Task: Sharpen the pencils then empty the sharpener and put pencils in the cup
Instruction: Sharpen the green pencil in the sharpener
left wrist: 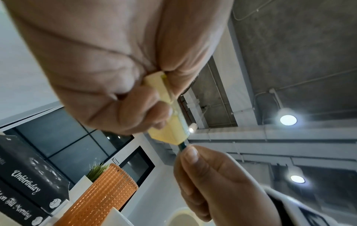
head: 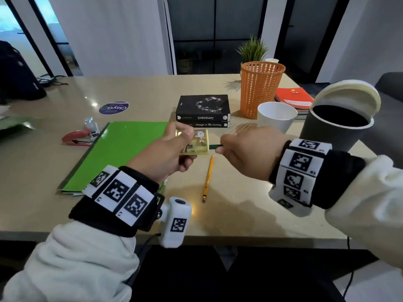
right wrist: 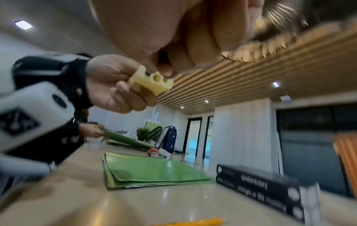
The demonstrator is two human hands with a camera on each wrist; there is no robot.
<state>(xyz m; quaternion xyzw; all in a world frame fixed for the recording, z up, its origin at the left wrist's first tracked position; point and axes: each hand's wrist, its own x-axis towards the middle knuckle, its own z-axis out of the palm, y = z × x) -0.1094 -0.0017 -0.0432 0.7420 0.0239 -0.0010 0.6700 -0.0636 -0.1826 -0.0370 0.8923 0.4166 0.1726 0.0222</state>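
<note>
My left hand (head: 174, 147) grips a yellow box sharpener (head: 197, 142) with a cartoon picture on its clear lid, held above the table. My right hand (head: 242, 149) pinches a dark green pencil (head: 216, 146) whose tip sits in the sharpener's side; the short bare stretch also shows in the left wrist view, pencil (left wrist: 182, 146) entering sharpener (left wrist: 170, 130). In the right wrist view the sharpener (right wrist: 152, 82) shows several round holes. A yellow pencil (head: 208, 177) lies on the table below my hands. The white cup (head: 275, 116) stands behind my right hand.
An open dark bin (head: 335, 125) stands at the right edge. An orange mesh basket (head: 259, 88), two stacked black books (head: 202, 111), a green folder (head: 122, 153), a red stapler (head: 78, 137) and red notebooks (head: 293, 98) are on the table.
</note>
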